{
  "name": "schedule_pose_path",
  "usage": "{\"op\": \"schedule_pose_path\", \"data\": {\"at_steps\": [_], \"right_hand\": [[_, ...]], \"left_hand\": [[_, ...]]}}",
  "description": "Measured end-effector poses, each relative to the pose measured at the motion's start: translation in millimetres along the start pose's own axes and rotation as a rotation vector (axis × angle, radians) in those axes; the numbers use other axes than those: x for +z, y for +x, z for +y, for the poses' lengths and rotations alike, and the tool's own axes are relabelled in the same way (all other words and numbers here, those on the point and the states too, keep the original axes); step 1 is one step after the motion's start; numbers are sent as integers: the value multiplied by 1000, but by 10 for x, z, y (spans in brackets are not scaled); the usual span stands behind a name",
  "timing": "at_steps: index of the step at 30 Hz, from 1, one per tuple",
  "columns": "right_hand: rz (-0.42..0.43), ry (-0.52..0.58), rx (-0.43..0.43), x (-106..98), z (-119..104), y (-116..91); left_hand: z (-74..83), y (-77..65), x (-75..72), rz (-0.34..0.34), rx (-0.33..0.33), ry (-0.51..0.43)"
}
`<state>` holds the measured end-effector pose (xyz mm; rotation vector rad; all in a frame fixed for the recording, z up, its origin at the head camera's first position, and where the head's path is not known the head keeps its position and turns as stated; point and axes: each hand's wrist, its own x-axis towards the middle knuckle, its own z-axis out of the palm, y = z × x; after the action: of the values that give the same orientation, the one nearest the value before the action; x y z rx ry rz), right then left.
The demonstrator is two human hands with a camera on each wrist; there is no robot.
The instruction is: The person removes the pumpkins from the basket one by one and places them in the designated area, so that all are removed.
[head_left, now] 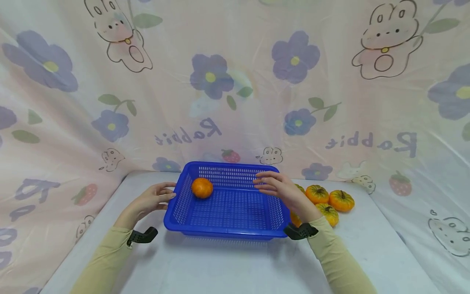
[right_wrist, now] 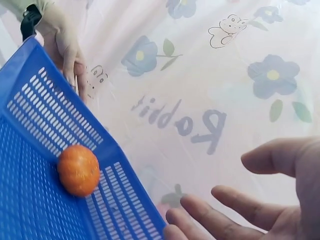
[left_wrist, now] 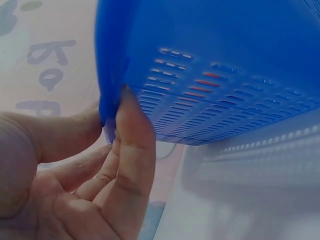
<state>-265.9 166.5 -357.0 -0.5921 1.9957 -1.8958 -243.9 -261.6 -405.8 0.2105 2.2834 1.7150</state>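
A blue plastic basket [head_left: 227, 208] with slotted walls stands on the white table. Inside it, at the far left corner, lies a small orange pumpkin [head_left: 202, 188]. My left hand [head_left: 156, 199] pinches the basket's left rim, thumb on one side and fingers on the other in the left wrist view. Over the basket's right side, my right hand [head_left: 280, 190] is held with fingers spread and nothing in them; the right wrist view shows its thumb well apart from the fingers. Several more small pumpkins [head_left: 341, 200], orange with green streaks, sit right of the basket, some partly hidden behind the right hand and wrist.
A pale cloth [head_left: 249, 110] printed with rabbits and flowers hangs behind the table and at both sides. White tabletop [head_left: 227, 265] shows in front of the basket. Black wrist straps [head_left: 143, 236] are worn over the sleeves.
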Motion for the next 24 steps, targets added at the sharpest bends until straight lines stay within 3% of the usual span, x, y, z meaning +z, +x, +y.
{"op": "schedule_pose_path", "data": {"at_steps": [8, 24], "right_hand": [[-28, 124, 39, 116, 36, 216], [-71, 1, 75, 370, 102, 519]], "left_hand": [[-10, 1, -3, -6, 8, -1], [-46, -2, 2, -8, 15, -11]]}}
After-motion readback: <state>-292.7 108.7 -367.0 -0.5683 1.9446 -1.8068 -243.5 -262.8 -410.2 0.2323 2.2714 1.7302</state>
